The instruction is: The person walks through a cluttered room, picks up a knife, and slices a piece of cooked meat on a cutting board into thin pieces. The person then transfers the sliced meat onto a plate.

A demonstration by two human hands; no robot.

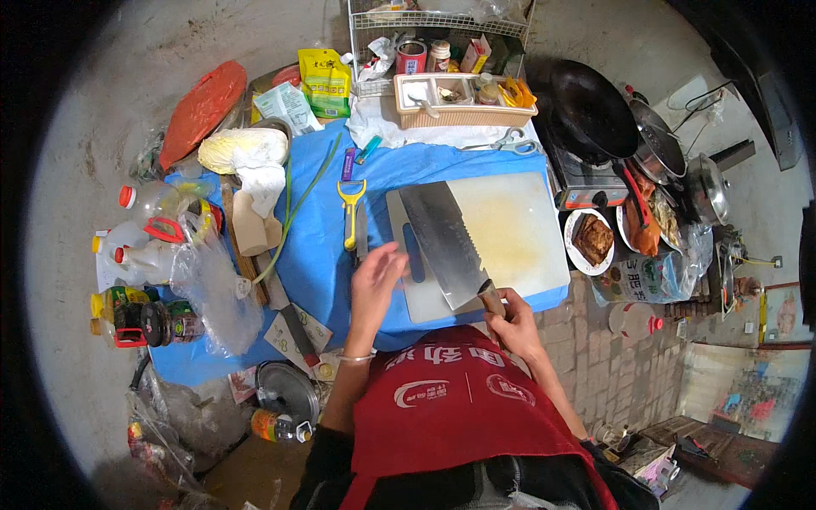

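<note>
My right hand (517, 326) grips the wooden handle of a broad cleaver (443, 236). Its wide dark blade, with a notched edge, slants across the left part of a white plastic cutting board (519, 233). A yellowish stain marks the board's middle. My left hand (377, 280) is raised at the board's left edge, near the blue-rimmed handle slot, and holds nothing; its fingertips are blurred. Just beyond it lie a yellow-headed peeler (350, 213), a purple lighter (347, 164) and a teal lighter (369, 150) on the blue tablecloth (312, 255).
Scissors (513, 143) lie beyond the board, before a seasoning box (465, 118). A wok (590, 111) sits on a portable gas stove at right, near a plate of browned meat (593, 239). At left are a napa cabbage (245, 150), a second knife (296, 331) and several bottles.
</note>
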